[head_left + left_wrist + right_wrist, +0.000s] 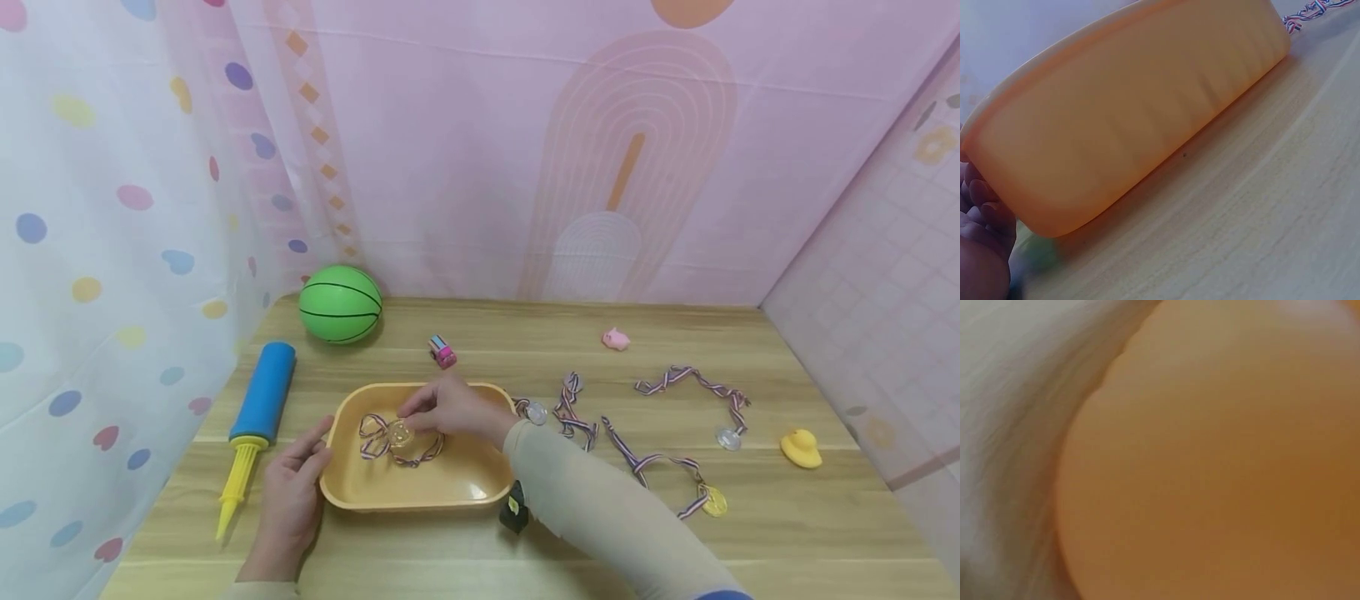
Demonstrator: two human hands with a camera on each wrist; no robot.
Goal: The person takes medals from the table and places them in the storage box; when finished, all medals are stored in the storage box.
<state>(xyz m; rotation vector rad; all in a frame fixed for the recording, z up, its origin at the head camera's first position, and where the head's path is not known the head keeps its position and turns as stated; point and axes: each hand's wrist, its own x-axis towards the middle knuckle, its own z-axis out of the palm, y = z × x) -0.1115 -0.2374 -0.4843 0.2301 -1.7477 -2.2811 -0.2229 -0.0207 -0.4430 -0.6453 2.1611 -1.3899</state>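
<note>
Two bare hands are working at a yellow-orange tray [412, 505] on a wooden table [427, 554]. The right hand [453, 408] is reaching inside it, thumb and fingertips drawn close together and apparently pinching the edge of a round, pale medal [400, 435]; the exact contact is hiding beneath the fingers, and the right wrist view is showing only a blur of orange and grey. The medal is sitting just left of those fingertips, its striped ribbon [408, 462] looping out on either side. The left hand [292, 492] is holding the tray's near left end from outside, fingers bent against the rim and wall.

To the left of the left hand, a blue and yellow pump [262, 392] is lying; beyond that hand, a green ball [341, 304] is resting. Straight beyond the right hand, a pink toy vehicle [442, 352] is standing. Well to its right, a gold medal [716, 502] and a yellow duck [801, 448] are lying.

For good handling, the left hand should be bracing lightly so the tray isn't sliding, while the right should be letting the medal settle flat, parting its fingers gently and making sure no ribbon loop is snagging on them.
</note>
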